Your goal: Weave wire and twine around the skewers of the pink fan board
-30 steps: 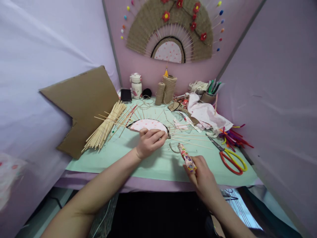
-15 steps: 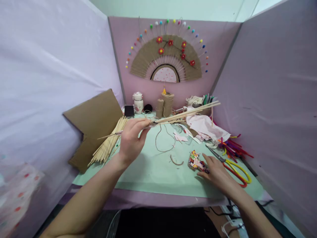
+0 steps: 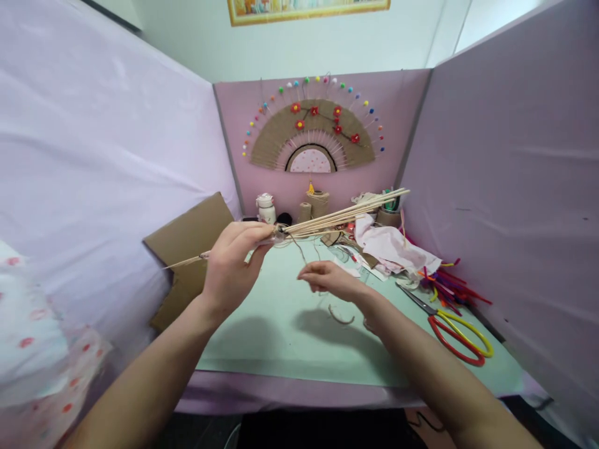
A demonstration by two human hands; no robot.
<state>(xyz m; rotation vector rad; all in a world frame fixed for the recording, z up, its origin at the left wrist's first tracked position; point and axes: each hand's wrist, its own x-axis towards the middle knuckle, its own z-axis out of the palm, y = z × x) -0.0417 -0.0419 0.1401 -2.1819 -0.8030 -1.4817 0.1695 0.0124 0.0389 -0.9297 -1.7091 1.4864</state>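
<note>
My left hand [image 3: 234,262] is closed around a bundle of thin bamboo sticks [image 3: 349,212], held above the table. The sticks fan slightly toward the upper right, and a thin end pokes out to the left behind the hand. By my left fingertips a dark binding [image 3: 281,231] wraps the bundle. A strand of brown twine [image 3: 297,244] hangs from that binding down to my right hand [image 3: 333,279], whose thumb and fingers pinch it. On the table below lies a short curved piece of cord [image 3: 340,315].
Scissors [image 3: 423,304] with red and yellow handles lie at right, near colourful pipe cleaners [image 3: 452,287] and a crumpled pale cloth [image 3: 393,243]. Twine spools [image 3: 319,203] and a white bottle [image 3: 266,209] stand behind. Cardboard [image 3: 191,227] leans left; a decorated fan [image 3: 281,134] hangs at the back.
My right hand has left the colourful patterned object at the right and moved up and left to the twine. My left hand still holds the sticks. The view has tilted upward.
</note>
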